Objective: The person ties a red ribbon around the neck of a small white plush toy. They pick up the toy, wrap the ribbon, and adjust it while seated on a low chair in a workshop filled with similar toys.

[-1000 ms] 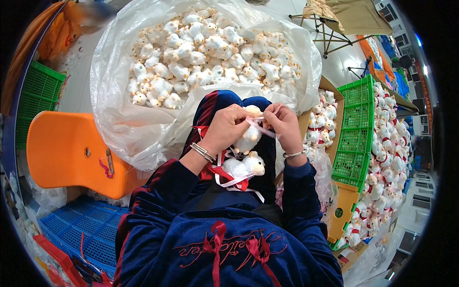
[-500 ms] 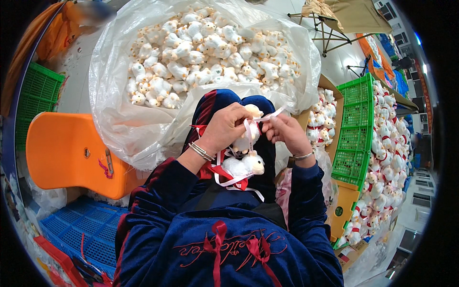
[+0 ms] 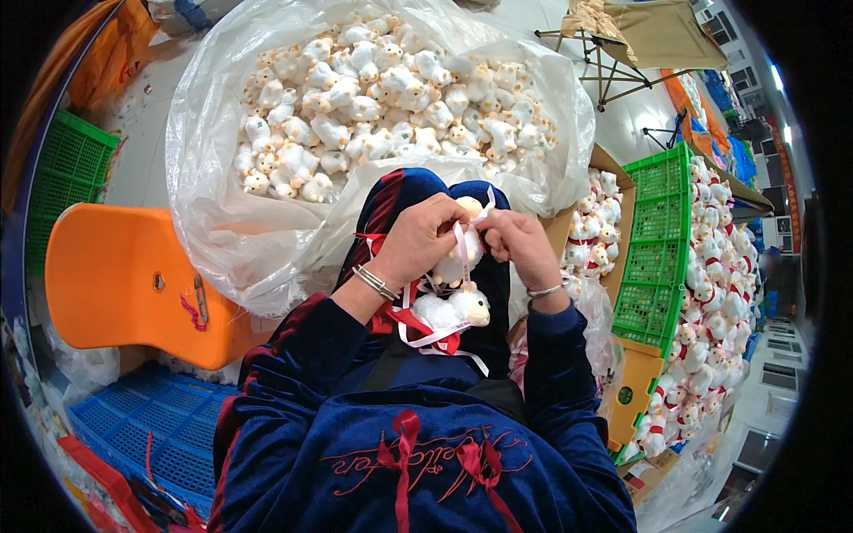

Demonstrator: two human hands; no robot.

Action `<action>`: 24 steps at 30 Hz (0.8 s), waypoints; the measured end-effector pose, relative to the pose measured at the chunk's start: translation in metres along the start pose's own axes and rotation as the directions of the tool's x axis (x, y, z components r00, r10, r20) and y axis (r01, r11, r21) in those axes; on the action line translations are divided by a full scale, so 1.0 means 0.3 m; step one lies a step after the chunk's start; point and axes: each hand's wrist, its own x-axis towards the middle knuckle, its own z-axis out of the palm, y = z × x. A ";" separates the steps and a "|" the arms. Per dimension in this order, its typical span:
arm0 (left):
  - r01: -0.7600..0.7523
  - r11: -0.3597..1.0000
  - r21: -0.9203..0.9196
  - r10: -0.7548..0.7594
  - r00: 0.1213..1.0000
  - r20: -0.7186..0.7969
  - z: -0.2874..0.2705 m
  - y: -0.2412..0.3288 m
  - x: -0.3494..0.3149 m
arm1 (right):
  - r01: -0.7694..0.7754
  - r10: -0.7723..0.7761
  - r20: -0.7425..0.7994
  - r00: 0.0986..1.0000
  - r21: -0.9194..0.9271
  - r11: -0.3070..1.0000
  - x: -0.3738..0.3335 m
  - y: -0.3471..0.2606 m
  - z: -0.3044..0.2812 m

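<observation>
White plush sheep (image 3: pixel 456 268) lies in the person's lap between the two hands, its pale head toward the far side and its fluffy body toward the near side. The left hand (image 3: pixel 418 234) is at its left, thumb and fingertips closed in a pinch on a pale ribbon (image 3: pixel 461 244) at the toy's neck; part of that ribbon hangs down over the body. The right hand (image 3: pixel 522 245) is at the neck from the right, thumb and forefinger pressed together on the ribbon, whose end stands up at the far side; how much of it lies inside the curled fingers cannot be told.

Just nearer, a second plush sheep (image 3: pixel 447 310) rests on the lap with its face to the right, red cloth (image 3: pixel 450 342) and white strips beside it.

On the far side, a clear plastic bag (image 3: pixel 206 191) lies open around a heap of white plush toys (image 3: pixel 382 98). To the left stand an orange chair (image 3: pixel 107 284) and, nearer, a blue crate (image 3: pixel 142 422). To the right, a cardboard box (image 3: pixel 625 213) holds more toys, next to a green crate (image 3: pixel 655 253); beyond it are many toys with red neck bands (image 3: pixel 711 329).
</observation>
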 end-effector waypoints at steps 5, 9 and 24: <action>0.009 0.999 -0.039 -0.010 1.000 -0.016 0.001 0.002 0.003 | 0.218 -0.213 -0.081 0.974 0.056 0.974 0.011 0.034 0.094; 0.108 0.993 -0.052 -0.107 0.994 0.005 -0.012 0.014 0.006 | 0.366 -0.368 -0.011 0.930 -0.094 0.926 -0.016 0.034 0.082; 0.032 0.999 0.022 -0.032 0.999 -0.012 -0.003 0.026 0.007 | 0.294 -0.382 -0.033 0.923 -0.579 0.761 0.024 0.033 0.062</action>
